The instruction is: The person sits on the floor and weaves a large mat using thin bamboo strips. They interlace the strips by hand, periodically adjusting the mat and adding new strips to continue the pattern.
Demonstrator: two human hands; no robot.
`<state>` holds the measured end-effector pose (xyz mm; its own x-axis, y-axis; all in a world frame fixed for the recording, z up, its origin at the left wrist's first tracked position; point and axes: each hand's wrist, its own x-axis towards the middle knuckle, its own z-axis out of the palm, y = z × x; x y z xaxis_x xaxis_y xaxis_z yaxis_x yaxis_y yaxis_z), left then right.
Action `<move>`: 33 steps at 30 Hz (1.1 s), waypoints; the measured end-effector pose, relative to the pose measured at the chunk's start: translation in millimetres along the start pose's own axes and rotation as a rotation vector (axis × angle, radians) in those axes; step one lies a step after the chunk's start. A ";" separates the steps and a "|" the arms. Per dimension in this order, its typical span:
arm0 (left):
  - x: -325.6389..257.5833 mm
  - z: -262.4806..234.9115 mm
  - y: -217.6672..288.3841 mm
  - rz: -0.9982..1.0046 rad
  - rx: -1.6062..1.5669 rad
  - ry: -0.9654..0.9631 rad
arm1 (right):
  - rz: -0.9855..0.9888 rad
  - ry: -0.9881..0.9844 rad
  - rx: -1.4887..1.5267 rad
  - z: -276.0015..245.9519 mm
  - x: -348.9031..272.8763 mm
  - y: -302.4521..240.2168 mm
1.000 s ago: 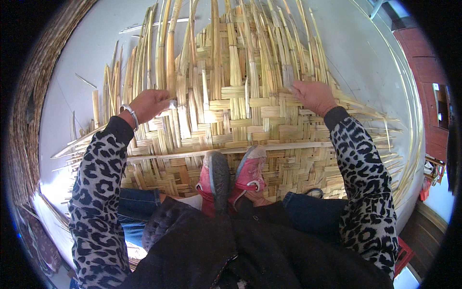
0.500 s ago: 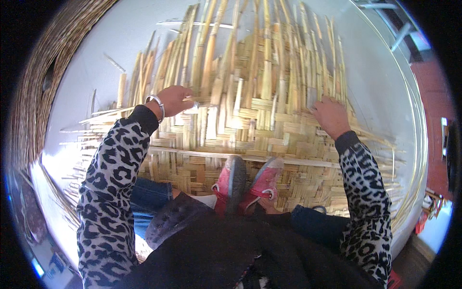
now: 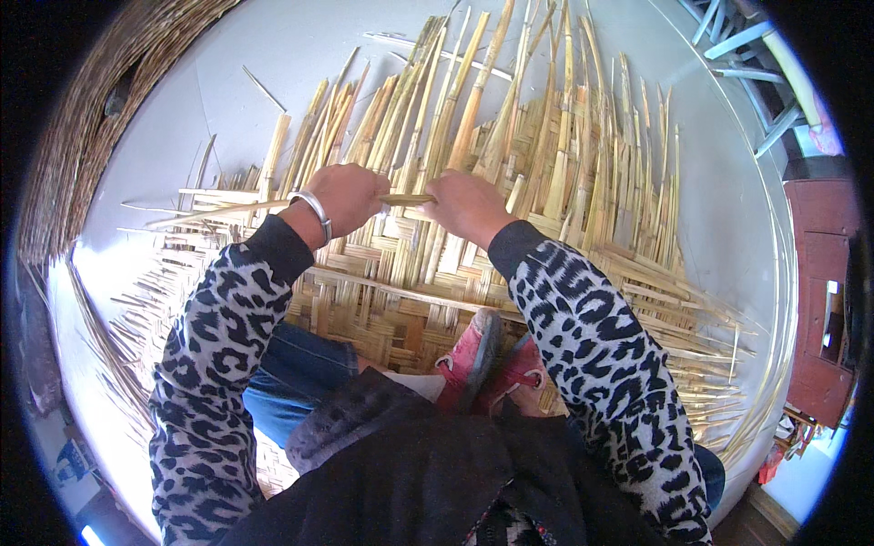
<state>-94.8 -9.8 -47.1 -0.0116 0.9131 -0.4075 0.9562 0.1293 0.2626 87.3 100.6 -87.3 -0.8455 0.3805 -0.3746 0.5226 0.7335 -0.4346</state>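
A partly woven mat of split cane strips [image 3: 382,323] lies under my hands, its loose strip ends fanning out at the far side and both flanks. My left hand [image 3: 344,196], with a silver bangle at the wrist, is closed on a cane strip [image 3: 406,199]. Close beside it, my right hand [image 3: 466,206] grips the same strip, and a short piece shows between the two fists. The strip seems to run out leftward past my left hand. It crosses over the upright strips at the mat's near-middle.
My red shoes [image 3: 469,355] rest on the mat's near part. A thick bundle of long thin stalks [image 3: 68,155] borders the left. Pale blue metal legs [image 3: 737,41] stand at the far right, above a dark red wooden piece of furniture [image 3: 815,300]. Long strips curve along the right.
My right hand has moved left from the mat's right side to join my left hand, and now grips the strip. My left hand has closed on it. The view has shifted slightly.
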 end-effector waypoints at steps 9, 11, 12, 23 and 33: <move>33.5 18.5 -3.8 -0.162 -0.662 0.216 | 0.179 0.323 0.213 12.9 -19.3 -4.5; 55.6 28.4 -6.7 -0.157 -0.561 0.205 | 0.204 0.354 0.243 13.5 -22.3 -5.1; 65.8 33.1 -7.3 -0.154 -0.511 0.195 | 0.223 0.362 0.276 13.7 -23.9 -5.2; 123.0 54.2 -24.0 -0.282 -0.822 0.013 | 0.311 0.414 0.555 24.2 -34.1 -0.6; 81.6 49.2 -16.0 -0.239 -1.627 0.057 | 0.366 0.432 0.510 34.9 -18.9 7.2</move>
<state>-96.7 43.6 -127.6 -0.1502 0.8213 -0.5504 -0.3612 0.4727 0.8038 110.9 79.0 -112.0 -0.5213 0.8129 -0.2597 0.6752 0.2067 -0.7081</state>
